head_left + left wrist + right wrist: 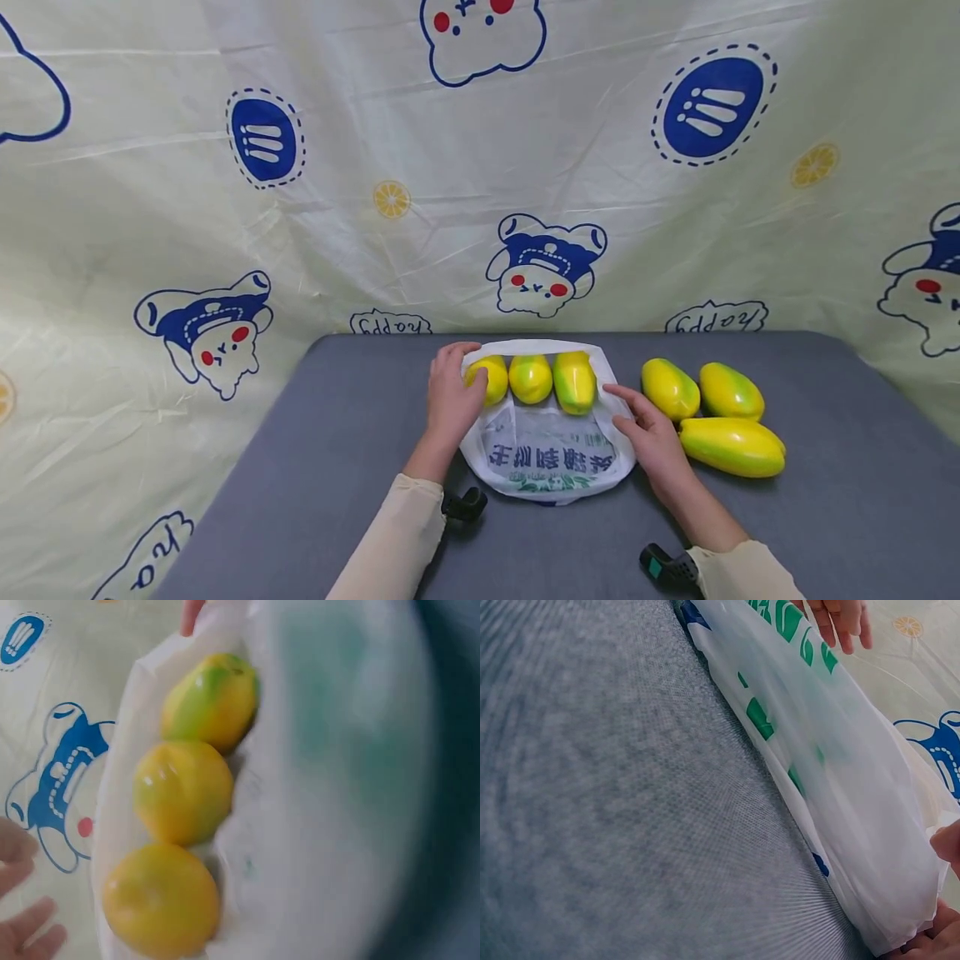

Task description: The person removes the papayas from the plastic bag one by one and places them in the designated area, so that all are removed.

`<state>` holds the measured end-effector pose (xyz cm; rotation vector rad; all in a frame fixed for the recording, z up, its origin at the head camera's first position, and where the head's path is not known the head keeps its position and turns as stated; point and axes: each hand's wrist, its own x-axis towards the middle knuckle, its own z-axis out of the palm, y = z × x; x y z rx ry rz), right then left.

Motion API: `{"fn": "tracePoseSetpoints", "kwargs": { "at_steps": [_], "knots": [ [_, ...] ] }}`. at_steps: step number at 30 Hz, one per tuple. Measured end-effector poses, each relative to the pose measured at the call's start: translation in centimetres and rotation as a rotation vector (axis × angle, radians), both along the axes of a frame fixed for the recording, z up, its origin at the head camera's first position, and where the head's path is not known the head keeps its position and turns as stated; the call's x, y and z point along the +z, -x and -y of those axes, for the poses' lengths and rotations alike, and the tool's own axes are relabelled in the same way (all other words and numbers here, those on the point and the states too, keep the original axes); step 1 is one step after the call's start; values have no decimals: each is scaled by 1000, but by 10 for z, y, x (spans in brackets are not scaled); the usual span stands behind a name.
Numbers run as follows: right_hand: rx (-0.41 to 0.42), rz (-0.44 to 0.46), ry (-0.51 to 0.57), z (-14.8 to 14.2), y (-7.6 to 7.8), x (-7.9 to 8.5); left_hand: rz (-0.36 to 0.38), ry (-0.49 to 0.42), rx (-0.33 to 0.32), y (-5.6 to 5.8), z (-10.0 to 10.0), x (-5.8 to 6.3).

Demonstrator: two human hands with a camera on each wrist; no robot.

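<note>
A white plastic bag (pixel 498 483) with printed characters and green leaf marks lies with its mouth spread wide. Three yellow-green papayas sit in a row along its far side: a left one (pixel 495 379), a middle one (pixel 530 379) and a right one (pixel 575 383). My left hand (pixel 455 392) is at the bag's left rim beside the left papaya, its fingers apart and relaxed in the left wrist view. At the right rim is my right hand (pixel 654 437), thumb and fingers spread, with fingertips against the bag's edge (pixel 900 900) in the right wrist view.
Right of the bag, three more papayas lie close together: a back left one (pixel 670 389), a back right one (pixel 731 392) and a long front one (pixel 733 447). All rest on a grey table (pixel 337 467). A printed pale sheet (pixel 322 242) hangs behind it.
</note>
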<state>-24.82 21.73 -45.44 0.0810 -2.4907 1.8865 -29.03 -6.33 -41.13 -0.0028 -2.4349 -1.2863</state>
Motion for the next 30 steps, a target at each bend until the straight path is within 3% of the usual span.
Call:
{"fn": "tracePoseSetpoints", "kwargs": {
  "at_steps": [9, 15, 23, 30],
  "knots": [
    [7, 5, 10, 0, 0, 2, 79, 41, 37, 5, -19, 6],
    [3, 12, 13, -1, 1, 1, 75, 23, 19, 8, -22, -6],
    [-4, -12, -1, -2, 1, 2, 40, 109, 41, 9, -25, -19],
    [-9, -1, -27, -1, 1, 2, 59, 141, 36, 10, -26, -26]
  ]
}}
